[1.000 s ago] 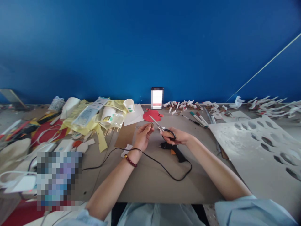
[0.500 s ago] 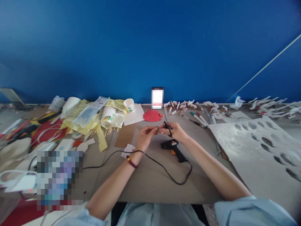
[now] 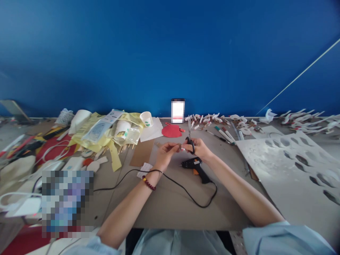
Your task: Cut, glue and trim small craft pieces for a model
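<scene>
Scissors (image 3: 189,136) with dark handles hang on the fingers of my right hand (image 3: 199,148), blades pointing up and away. The fingers of my left hand (image 3: 166,152) are pinched together on a tiny piece (image 3: 180,146), too small to name, which the right fingertips also meet. A beaded bracelet circles my left wrist. Just below the hands, a black glue gun (image 3: 196,167) lies on the table, its nozzle to the left and its cord running under my left forearm. Beyond the hands lies a red paper piece (image 3: 172,131).
A phone (image 3: 177,111) leans on the blue wall. Small white bird-like figures (image 3: 212,117) line the back right, with markers (image 3: 225,134) before them. A white sheet with cut-outs (image 3: 281,166) covers the right. Yellow wrapping (image 3: 87,129), a paper cup (image 3: 146,119) and brown card (image 3: 142,153) sit left.
The scissors have turned slightly in my right hand, their blades now more upright and a little farther right. Both hands' fingertips have come closer together around the tiny piece.
</scene>
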Motion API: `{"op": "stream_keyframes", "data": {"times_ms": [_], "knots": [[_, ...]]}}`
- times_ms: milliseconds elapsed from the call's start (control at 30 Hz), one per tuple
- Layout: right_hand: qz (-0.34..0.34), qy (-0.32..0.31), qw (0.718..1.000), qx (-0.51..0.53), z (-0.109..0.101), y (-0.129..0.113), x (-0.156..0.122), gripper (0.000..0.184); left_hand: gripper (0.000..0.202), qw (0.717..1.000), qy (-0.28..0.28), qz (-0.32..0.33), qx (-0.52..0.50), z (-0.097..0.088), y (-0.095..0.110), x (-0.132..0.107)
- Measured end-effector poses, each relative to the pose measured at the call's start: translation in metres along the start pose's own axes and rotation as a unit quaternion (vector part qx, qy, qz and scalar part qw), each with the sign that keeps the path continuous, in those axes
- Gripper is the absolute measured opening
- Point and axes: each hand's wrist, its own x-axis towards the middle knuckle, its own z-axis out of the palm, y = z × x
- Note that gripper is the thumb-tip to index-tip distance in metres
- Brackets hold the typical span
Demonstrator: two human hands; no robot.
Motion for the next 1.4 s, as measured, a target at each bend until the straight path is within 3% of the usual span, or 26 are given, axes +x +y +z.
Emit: {"op": "stream_keyframes", "data": {"times_ms": [233, 367, 500, 733, 1400], "knots": [[0.008, -0.015, 0.999, -0.029, -0.002, 0.000, 0.001, 0.035, 0.028, 0.996, -0.073, -0.005, 0.046, -0.003, 0.003, -0.002], [0.013, -0.036, 0.998, -0.040, -0.002, -0.001, 0.001, 0.034, 0.019, 0.975, -0.100, 0.060, 0.187, -0.003, 0.011, -0.006], [0.017, -0.048, 0.998, -0.036, -0.001, 0.001, 0.001, 0.036, 0.025, 0.939, -0.112, 0.136, 0.295, -0.003, 0.017, -0.008], [0.014, -0.060, 0.998, -0.030, 0.000, 0.002, 0.000, 0.037, 0.028, 0.942, -0.151, 0.126, 0.271, -0.006, 0.016, -0.006], [-0.029, -0.085, 0.996, 0.000, -0.004, -0.007, -0.004, 0.040, 0.031, 0.954, -0.114, 0.146, 0.236, -0.006, 0.014, -0.009]]}}
